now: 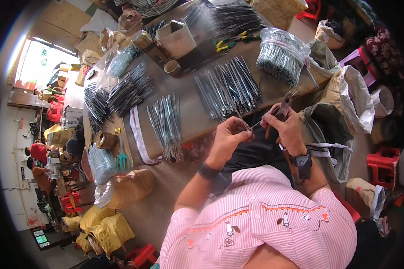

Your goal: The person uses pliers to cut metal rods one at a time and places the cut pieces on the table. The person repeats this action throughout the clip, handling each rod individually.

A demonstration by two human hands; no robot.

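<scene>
Brown and crowded, the work table (191, 114) stretches away from a person in a pink striped shirt, and just off its near edge a thin metal wire piece (246, 124) is pinched in the closed fingertips of the left hand (229, 136), its far end meeting the pliers (280, 112) that the right hand (288, 130) grips tightly, both hands near each other. On the table beyond lie about four fanned heaps of grey metal pieces (229, 89), one bagged wire bundle (280, 56), one cardboard box (177, 38), and one pair of green scissors (122, 160) near the left edge.
</scene>
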